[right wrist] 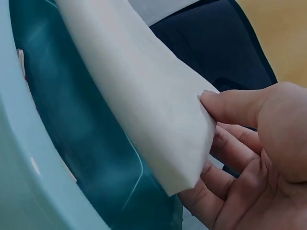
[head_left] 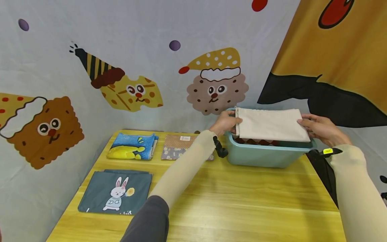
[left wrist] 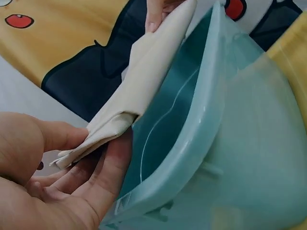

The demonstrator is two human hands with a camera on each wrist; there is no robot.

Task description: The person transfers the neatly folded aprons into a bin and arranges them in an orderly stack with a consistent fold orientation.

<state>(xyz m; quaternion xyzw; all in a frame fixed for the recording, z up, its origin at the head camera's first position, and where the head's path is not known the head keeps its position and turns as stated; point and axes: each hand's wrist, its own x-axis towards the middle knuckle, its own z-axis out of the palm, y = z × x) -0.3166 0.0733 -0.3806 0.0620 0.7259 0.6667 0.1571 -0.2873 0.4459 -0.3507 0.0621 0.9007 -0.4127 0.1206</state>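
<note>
The fingers of the left hand are curled under one end of a folded cream cloth, which is pinched there from above by the thumb. The opposite end is pinched between the thumb and fingers of the right hand. The cloth is thus held by both hands over the opening of a blue-green bin, in which a checked fabric can be seen. The bin is set at the far right of a wooden table. On the left side, a blue-and-yellow folded cloth is laid beside a brown-and-floral fabric, which is partly hidden by the left arm. Nearer, a dark folded fabric printed with a rabbit is placed. Behind, a cartoon-printed backdrop is hung.
</note>
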